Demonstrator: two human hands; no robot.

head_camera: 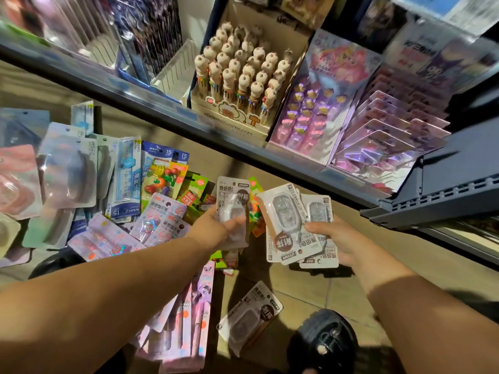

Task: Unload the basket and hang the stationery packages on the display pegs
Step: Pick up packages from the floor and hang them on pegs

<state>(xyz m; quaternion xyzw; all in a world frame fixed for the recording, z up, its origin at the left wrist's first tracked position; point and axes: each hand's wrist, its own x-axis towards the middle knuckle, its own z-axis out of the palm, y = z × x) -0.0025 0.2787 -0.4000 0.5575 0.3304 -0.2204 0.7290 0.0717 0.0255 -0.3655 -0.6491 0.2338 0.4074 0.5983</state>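
Nearest, under both grips: a black shoe (326, 344) and a loose white package (249, 317) face up on the floor. It is the same kind as the ones held. Risk: a step crushes its blister. The pink pen packs (186, 314) lie just left of it, overlapping and easy to kick.

The left hand (216, 228) pinches a single white package (233, 211), thumb on the front at its lower end, fingers behind, card upright. It is a low grip on a tall card, so the card could tip or slip out if moved fast.

The right hand (343, 241) has its fingers curled round one end of a fanned stack of white packages (294, 225), several cards, printed side upside down to the camera. The fan is loose and uneven. Adding the left one without squaring the stack probably slides a card out onto the floor. The hang holes point different ways, so they would need turning before a peg.

Beyond the left grip is a pile of mixed packages (127, 174), rulers and erasers, heaped and overlapping. Pulling one could drag its neighbours.

Farthest, above both grips: the shelf edge (189, 114) with a box of pens (237, 76). A raised hand could knock it. No pegs or basket clearly in view.
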